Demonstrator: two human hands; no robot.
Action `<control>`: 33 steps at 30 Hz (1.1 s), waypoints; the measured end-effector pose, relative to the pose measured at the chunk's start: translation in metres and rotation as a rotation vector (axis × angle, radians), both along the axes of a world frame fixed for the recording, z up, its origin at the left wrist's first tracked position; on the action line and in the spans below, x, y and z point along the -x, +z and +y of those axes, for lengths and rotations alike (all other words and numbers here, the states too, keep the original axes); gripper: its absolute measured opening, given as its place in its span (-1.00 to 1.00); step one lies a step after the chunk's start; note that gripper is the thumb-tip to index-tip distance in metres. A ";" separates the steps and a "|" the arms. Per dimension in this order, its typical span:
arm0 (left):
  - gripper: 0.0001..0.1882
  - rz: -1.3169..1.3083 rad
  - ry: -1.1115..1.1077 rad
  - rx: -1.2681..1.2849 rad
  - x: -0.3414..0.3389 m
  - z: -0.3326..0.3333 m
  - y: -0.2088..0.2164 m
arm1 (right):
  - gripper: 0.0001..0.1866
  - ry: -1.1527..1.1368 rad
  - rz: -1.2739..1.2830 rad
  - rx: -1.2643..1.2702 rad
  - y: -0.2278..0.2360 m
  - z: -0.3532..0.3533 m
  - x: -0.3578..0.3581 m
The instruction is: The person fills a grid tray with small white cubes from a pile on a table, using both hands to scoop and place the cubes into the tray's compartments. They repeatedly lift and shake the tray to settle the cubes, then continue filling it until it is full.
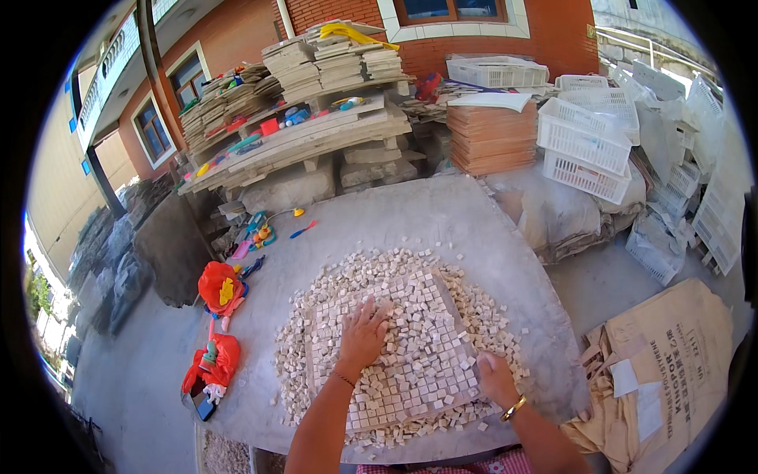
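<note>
On our grey table (529, 284) we see cream and beige cubes (430, 344), partly in a grid pattern, and at its near edge our pink-and-white checked garment (466, 468). Along the left edge we see red bags (227, 351), one showing yellow, and near the far left corner a red-and-blue item (303, 229). Past the far edge we have a red-orange brick wall (553, 47) and white crates (580, 138); off the right edge, a tan sack (695, 332) with dark print.
</note>
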State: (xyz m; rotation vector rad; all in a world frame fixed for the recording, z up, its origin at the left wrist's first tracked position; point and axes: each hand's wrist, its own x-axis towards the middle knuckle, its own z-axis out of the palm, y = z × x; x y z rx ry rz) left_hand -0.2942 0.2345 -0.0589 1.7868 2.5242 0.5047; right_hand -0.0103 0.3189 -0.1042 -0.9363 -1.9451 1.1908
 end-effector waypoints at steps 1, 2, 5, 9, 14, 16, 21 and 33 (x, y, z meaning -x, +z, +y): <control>-0.46 -0.029 0.031 -0.015 0.007 0.004 -0.001 | -0.77 0.013 -0.009 0.027 0.001 0.000 -0.001; -0.44 -0.058 0.062 -0.030 0.013 0.007 -0.002 | -0.77 0.011 0.009 0.019 0.002 0.001 0.000; -0.36 0.026 0.188 0.034 0.020 0.020 0.006 | -0.77 -0.015 0.043 -0.011 0.003 0.000 -0.001; -0.33 0.070 0.216 0.071 0.011 0.032 0.002 | -0.79 -0.023 0.060 -0.015 0.000 -0.006 0.002; -0.38 0.028 0.071 0.043 -0.019 0.057 0.000 | -0.77 -0.016 0.064 -0.008 -0.004 0.000 0.004; -0.40 0.031 0.086 0.107 -0.036 0.048 0.025 | -0.76 -0.032 0.091 -0.028 -0.013 0.004 0.006; -0.42 0.165 0.096 0.021 -0.053 -0.002 -0.009 | -0.71 -0.017 0.016 -0.010 -0.012 0.003 0.009; -0.49 -0.117 0.530 -0.081 -0.044 -0.082 0.004 | -0.48 -0.058 -0.055 0.003 -0.086 0.054 -0.007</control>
